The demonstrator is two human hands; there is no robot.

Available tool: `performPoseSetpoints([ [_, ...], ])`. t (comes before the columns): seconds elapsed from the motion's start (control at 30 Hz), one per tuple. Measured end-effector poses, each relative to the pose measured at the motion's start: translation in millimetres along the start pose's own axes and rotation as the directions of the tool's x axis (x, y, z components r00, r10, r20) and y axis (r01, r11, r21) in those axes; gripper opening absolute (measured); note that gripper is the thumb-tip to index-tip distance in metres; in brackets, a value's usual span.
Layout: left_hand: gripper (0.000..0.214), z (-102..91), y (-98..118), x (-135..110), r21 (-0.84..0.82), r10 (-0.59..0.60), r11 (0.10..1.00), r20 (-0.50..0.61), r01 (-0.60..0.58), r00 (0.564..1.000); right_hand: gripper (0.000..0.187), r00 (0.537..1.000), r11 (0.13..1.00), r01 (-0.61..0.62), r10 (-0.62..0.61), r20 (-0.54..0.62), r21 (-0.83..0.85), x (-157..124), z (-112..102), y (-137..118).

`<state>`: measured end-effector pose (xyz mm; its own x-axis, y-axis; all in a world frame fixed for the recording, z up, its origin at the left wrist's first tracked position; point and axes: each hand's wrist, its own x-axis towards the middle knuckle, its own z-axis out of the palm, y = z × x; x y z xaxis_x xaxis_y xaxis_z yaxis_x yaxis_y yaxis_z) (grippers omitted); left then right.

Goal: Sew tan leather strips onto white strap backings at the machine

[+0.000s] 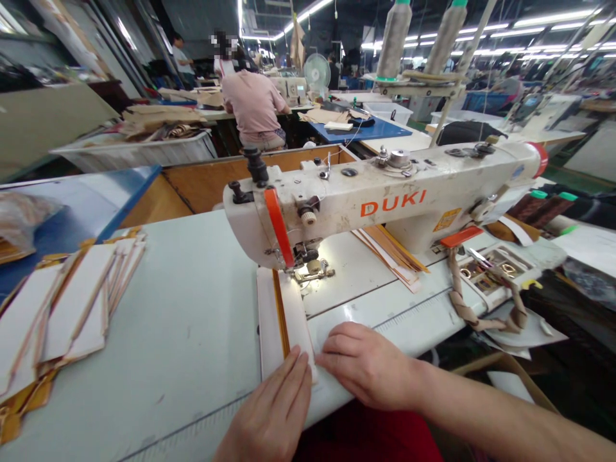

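Note:
A long white panel (297, 314) with a mustard-brown strip (280, 314) along it lies under the needle area of the white sewing machine (337, 199). My left hand (276, 404) rests on the near end of the panel, its fingers stretched out flat and close together. At the panel's right edge is my right hand (368, 366), fingers bent and pressed together, fingertips against the edge; its thumb is hidden. The machine's lamp lights the presser foot (312, 276), just beyond the far end of the panel.
Stacked white and brown pieces (77, 301) lie on the left of the table. More strips (389, 256) sit under the machine arm. On the right stands a small parts tray (500, 276) beside a braided strap (462, 301). Thread cones (394, 42) rise behind; a seated co-worker (253, 106) faces away.

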<state>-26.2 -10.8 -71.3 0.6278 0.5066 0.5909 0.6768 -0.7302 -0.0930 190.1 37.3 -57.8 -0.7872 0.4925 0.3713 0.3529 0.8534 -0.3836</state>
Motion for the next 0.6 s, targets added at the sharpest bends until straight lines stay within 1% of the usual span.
performPoseSetpoints([
  [0.1, 0.036, -0.6, 1.0, -0.3, 0.000, -0.008, 1.000, -0.034, 0.008, 0.999, 0.025, 0.999, 1.000, 0.024, -0.023, 0.022, -0.020, 1.4, 1.7, -0.5],
  [0.2, 0.037, -0.2, -1.4, 0.0, -0.014, -0.012, 1.000, -0.029, 0.012, 0.999, 0.025, 0.998, 0.997, 0.039, -0.035, 0.060, -0.070, 3.1, 2.3, -1.3],
  [0.3, 0.038, -1.6, -9.2, 0.8, -0.041, 0.018, 0.999, 0.011, -0.017, 1.000, 0.024, 0.995, 0.994, 0.053, -0.044, 0.094, -0.096, 4.9, 1.1, -2.0],
  [0.43, 0.037, -4.9, -20.0, -0.9, -0.062, 0.049, 0.997, 0.072, -0.045, 0.996, 0.022, 0.990, 0.994, 0.069, -0.057, 0.132, -0.089, 7.6, -2.6, -2.6],
  [0.6, 0.037, -4.2, -23.2, -4.7, -0.063, 0.101, 0.993, 0.076, -0.096, 0.992, 0.023, 0.986, 0.993, 0.072, -0.056, 0.159, -0.094, 9.5, -6.3, -3.8],
])
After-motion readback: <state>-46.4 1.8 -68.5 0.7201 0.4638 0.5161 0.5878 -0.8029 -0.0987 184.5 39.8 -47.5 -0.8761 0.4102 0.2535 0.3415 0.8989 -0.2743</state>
